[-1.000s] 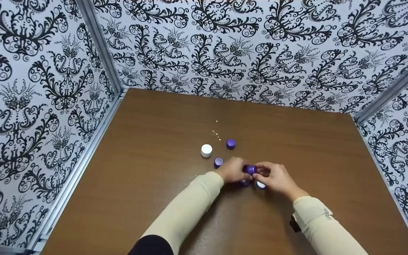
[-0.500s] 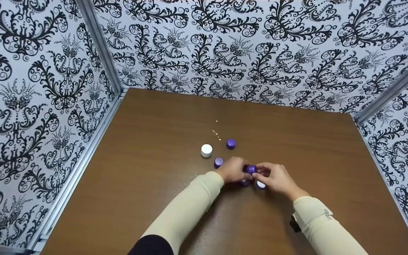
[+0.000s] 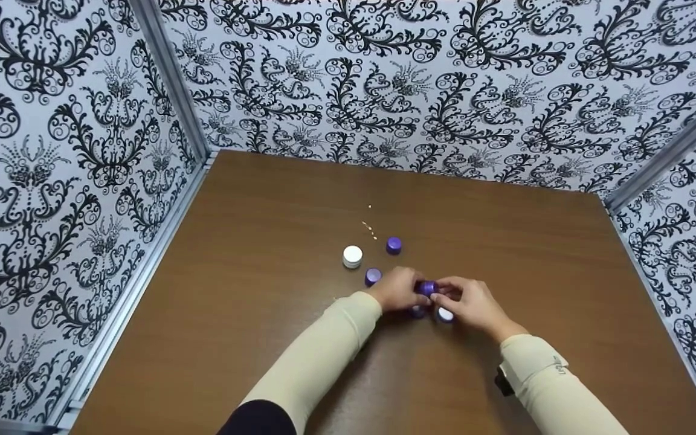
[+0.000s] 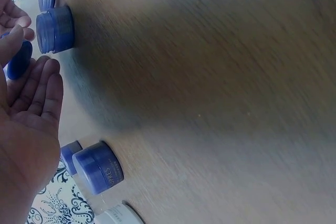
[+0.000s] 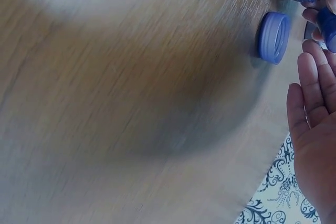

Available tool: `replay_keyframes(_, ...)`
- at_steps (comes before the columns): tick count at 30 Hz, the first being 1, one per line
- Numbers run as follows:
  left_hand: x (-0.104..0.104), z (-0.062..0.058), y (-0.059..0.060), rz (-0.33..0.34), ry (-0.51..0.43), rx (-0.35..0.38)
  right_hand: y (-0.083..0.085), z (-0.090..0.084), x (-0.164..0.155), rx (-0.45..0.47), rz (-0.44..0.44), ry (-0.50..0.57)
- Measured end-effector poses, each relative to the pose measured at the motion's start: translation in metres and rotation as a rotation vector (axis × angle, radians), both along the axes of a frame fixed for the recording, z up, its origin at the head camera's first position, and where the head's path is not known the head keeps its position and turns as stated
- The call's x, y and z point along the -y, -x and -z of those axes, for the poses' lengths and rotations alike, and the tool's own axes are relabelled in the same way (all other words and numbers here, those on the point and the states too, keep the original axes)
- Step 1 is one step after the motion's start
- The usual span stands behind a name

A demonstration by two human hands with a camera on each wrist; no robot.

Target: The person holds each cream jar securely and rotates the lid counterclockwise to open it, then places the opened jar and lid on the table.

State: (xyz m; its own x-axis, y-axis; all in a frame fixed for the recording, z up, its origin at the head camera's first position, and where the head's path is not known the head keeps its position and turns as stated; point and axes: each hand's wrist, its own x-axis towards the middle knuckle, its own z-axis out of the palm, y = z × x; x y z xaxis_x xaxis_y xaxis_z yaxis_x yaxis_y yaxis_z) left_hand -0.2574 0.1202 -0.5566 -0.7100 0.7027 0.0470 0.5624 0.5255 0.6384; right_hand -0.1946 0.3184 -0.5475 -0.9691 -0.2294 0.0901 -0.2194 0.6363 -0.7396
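Between my two hands, just above the table, is a small purple jar [image 3: 427, 289]. My left hand [image 3: 397, 289] pinches it from the left with thumb and fingers. From the other side, the thumb and fingertips of my right hand [image 3: 472, 304] pinch it too. Below the hands stands an uncovered purple jar [image 4: 55, 30], partly hidden in the head view. Beside it, under my right hand, a purple lid [image 5: 274, 38] lies with its hollow, pale inside showing [image 3: 445, 315]. What is inside the held jar cannot be seen.
Left of my hands stand a capped purple jar [image 3: 373, 277] and a white jar [image 3: 353, 257]. Farther back is another purple jar [image 3: 393, 245]. Small pale specks [image 3: 370, 230] mark the brown table [image 3: 263, 241]. Patterned walls [image 3: 384, 90] enclose it at the back and sides.
The held purple jar has shifted very slightly between my fingers. Both hands keep almost the same place, and the jars on the table have not moved.
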Motion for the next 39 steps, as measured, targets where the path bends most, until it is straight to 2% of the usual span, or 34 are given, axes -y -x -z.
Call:
replay_keyframes(11, -0.0009, 0.0007, 0.0007, 0.012, 0.011, -0.039, -0.0006, -0.0024, 0.0009, 0.007, -0.008, 0.007)
replay_keyframes(30, -0.0004, -0.0030, -0.0010, -0.001, 0.013, -0.011, -0.0004, 0.0004, -0.0001, 0.001, 0.008, -0.030)
replay_keyframes(39, -0.0011, -0.0015, -0.0006, -0.012, 0.028, 0.005, -0.0006, -0.0009, -0.0003, -0.004, -0.004, -0.011)
